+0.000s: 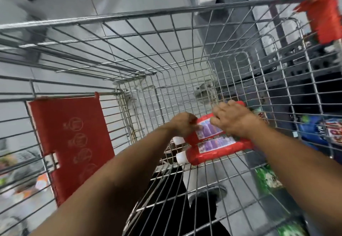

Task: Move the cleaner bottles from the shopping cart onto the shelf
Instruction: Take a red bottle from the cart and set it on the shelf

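Grey floor tiles show through the wire mesh of the shopping cart point(166, 32), which fills most of the frame; a red fold-down flap point(72, 143) hangs at lower left. Dark shelving with packaged goods sits along the right edge, blurred.

Two red cleaner bottles point(218, 143) lie on their sides on the cart floor, centre-right, touching along their length, white caps pointing left. Purple-and-white labels face up.

Left hand point(183, 124): fingers curled around the neck end of the upper bottle, closed on it. Right hand point(235, 121): laid over the body end of the same bottle, fingers bent down over it; appears to grip it, though the fingertips are hidden.

Judgement: pick-up stage, nothing on the shelf yet from what is visible.

Risks: smooth plastic may slip if lifted by the neck alone. The lower bottle, touching the upper, could roll when its neighbour comes away. A cap or a knuckle could catch the mesh wall near the right hand on the way up.
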`<control>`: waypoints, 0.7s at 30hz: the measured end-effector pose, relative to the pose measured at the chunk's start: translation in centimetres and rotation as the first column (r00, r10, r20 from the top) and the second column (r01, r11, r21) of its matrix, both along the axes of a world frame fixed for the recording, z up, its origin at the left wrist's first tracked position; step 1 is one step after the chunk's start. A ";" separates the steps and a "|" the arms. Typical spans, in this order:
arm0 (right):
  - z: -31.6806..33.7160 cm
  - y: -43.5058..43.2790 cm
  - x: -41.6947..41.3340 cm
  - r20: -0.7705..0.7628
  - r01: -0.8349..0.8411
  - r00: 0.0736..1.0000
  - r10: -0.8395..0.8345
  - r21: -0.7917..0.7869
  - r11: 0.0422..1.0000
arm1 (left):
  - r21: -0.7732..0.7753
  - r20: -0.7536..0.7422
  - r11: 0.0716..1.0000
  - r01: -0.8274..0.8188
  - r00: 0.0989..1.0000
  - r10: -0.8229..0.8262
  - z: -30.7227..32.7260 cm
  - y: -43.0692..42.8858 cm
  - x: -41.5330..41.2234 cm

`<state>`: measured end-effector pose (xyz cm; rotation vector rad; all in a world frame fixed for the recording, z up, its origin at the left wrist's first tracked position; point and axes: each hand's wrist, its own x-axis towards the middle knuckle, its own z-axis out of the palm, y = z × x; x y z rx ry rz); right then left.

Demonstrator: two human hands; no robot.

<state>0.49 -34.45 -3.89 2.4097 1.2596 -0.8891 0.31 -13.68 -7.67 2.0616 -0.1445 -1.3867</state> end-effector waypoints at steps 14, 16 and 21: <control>6.4 0.6 1.1 -0.156 0.599 0.779 -0.607 0.471 0.647 | -0.353 -0.653 0.566 -0.745 0.629 0.421 9.7 1.8 1.8; 8.1 0.9 0.9 -0.263 0.745 0.630 -0.731 0.471 0.472 | -0.394 -0.649 0.533 -0.749 0.637 0.415 12.4 2.5 2.4; 16.0 2.1 -2.1 -0.578 0.862 0.294 -0.761 0.504 -0.050 | -0.719 -0.113 0.635 -0.283 0.949 0.295 22.0 2.3 3.5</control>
